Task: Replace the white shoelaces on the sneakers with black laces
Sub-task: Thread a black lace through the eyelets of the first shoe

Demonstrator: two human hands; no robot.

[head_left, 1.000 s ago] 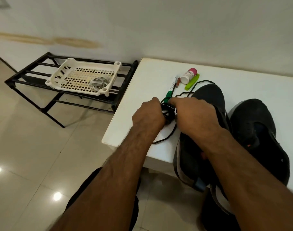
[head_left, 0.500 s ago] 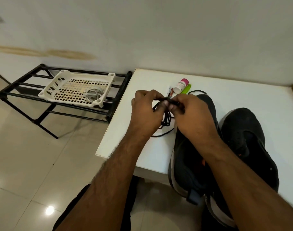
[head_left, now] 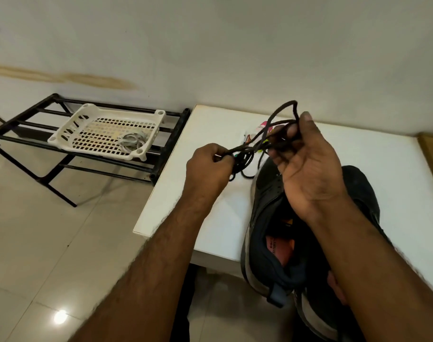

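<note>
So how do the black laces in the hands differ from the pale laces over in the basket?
The black laces are dark, lifted above the white table and pulled out in loose strands between the left hand and the right hand. The pale laces are whitish grey, untouched, lying in a small heap in the white basket on the black rack. Both are tangled and in neither sneaker.

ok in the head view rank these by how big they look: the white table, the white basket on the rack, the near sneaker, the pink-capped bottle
1. white table
2. near sneaker and white basket: roughly alike; the sneaker is nearer the camera and partly hidden, so unsure
3. pink-capped bottle, smallest, mostly hidden behind the black lace
</note>
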